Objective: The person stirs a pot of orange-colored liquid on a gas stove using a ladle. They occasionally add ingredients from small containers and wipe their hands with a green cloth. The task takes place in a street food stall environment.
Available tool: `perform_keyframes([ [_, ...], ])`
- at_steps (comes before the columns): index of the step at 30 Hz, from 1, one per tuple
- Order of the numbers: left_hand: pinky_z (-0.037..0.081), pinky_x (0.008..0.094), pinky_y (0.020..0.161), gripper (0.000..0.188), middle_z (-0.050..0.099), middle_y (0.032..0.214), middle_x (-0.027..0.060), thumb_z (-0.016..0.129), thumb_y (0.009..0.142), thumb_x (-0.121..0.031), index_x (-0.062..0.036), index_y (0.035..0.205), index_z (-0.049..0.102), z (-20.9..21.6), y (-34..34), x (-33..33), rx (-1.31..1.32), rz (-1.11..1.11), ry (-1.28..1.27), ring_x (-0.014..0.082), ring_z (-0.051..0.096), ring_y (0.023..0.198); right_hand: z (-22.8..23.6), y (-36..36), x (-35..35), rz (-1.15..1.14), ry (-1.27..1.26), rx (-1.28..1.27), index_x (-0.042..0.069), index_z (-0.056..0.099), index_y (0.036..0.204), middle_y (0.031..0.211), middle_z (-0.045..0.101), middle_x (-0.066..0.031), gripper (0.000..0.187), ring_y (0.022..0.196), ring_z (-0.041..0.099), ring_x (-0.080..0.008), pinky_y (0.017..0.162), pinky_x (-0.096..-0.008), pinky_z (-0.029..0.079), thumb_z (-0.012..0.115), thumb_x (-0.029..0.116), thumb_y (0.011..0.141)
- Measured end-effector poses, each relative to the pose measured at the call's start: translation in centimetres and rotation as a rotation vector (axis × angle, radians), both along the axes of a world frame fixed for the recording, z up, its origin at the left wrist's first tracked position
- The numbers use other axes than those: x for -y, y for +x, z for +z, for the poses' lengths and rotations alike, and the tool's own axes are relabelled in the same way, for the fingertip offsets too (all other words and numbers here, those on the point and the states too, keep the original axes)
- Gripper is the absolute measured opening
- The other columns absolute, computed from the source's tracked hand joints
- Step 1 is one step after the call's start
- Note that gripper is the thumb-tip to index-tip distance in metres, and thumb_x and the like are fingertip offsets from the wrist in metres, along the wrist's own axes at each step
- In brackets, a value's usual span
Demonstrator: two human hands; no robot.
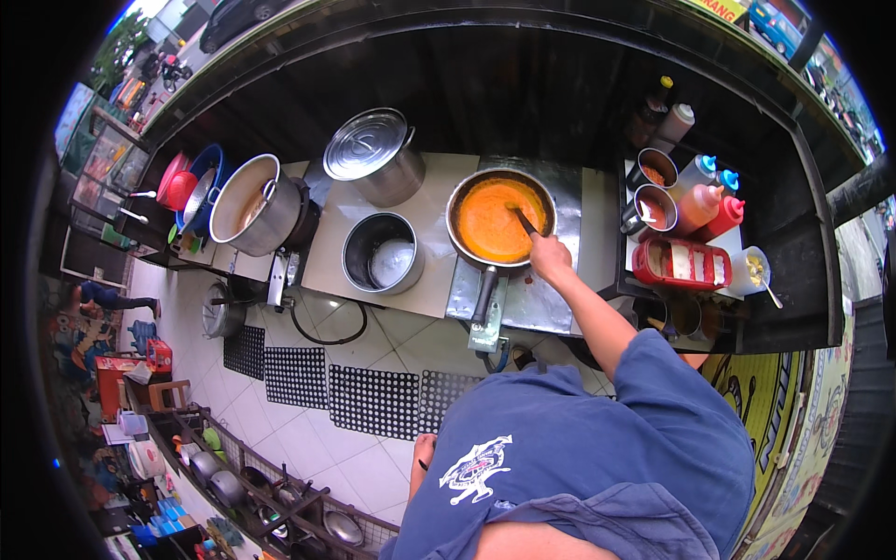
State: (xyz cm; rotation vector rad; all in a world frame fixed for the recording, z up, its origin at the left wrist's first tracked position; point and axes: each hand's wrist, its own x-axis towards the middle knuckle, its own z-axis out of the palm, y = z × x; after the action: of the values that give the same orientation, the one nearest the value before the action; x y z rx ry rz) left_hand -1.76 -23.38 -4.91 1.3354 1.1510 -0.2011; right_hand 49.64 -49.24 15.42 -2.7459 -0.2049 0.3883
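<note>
My right hand [549,254] is closed round the handle of a dark stirring utensil [525,221]. Its working end dips into thick orange sauce [493,224], so I cannot tell its exact kind. The sauce fills much of a dark frying pan [455,201] on the stove, whose black handle points toward me. Low at my left side, beside my shirt, is my left hand [425,448], with a dark band at the wrist. It is away from the cooking things, and its fingers are too small and partly hidden to read.
Left of the pan stand an open metal pot [415,261], a lidded steel pot [378,168] and a large two-handled pot [257,224]. Squeeze bottles [700,210], small sauce pots and a red container [679,263] line the right shelf. Perforated black mats [373,399] lie on the tiled floor.
</note>
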Motion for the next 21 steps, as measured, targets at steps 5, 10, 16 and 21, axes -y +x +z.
perform_keyframes([
  [5,0.047,0.0279,0.066,0.015,0.064,0.079,0.0067,0.052,0.083,-0.013,-0.0007,0.083,0.062,-0.1,-3.0,0.2,0.069,0.059,-0.078,0.0148,0.058,0.071,0.1,-3.9,0.4,0.188,0.06,-0.049,0.009,0.061,0.113,0.094,0.064,-0.0259,0.033,0.093,0.062,-0.0418,0.083,-0.0499,0.049,0.048,0.018,0.085],
  [10,0.046,0.0346,0.062,0.034,0.065,0.066,0.0063,0.041,0.088,-0.02,-0.0017,0.072,0.065,-5.0,-7.4,-1.6,0.102,-0.483,0.321,0.0183,0.06,0.066,0.8,-3.7,-3.8,0.12,0.101,-0.018,0.01,0.06,0.114,0.097,0.062,-0.0275,0.032,0.093,0.062,-0.0425,0.082,-0.0497,0.05,0.047,0.018,0.086],
  [16,0.048,0.0311,0.07,0.023,0.067,0.086,0.0093,0.054,0.084,-0.019,0.0022,0.086,0.063,-0.5,-2.0,-0.9,0.025,-0.153,0.135,0.0186,0.06,0.076,1.1,-3.6,0.2,0.021,0.064,-0.043,0.01,0.061,0.116,0.097,0.063,-0.0261,0.033,0.094,0.062,-0.0419,0.084,-0.0484,0.049,0.05,0.019,0.086],
  [21,0.047,0.0272,0.067,0.019,0.064,0.079,0.006,0.051,0.087,-0.015,0.0004,0.081,0.061,1.8,-2.1,0.2,0.048,-0.002,0.024,0.0149,0.058,0.072,2.6,-6.0,1.9,0.23,0.136,-0.034,0.012,0.064,0.112,0.096,0.064,-0.0253,0.031,0.094,0.061,-0.0421,0.085,-0.0487,0.048,0.051,0.019,0.084],
])
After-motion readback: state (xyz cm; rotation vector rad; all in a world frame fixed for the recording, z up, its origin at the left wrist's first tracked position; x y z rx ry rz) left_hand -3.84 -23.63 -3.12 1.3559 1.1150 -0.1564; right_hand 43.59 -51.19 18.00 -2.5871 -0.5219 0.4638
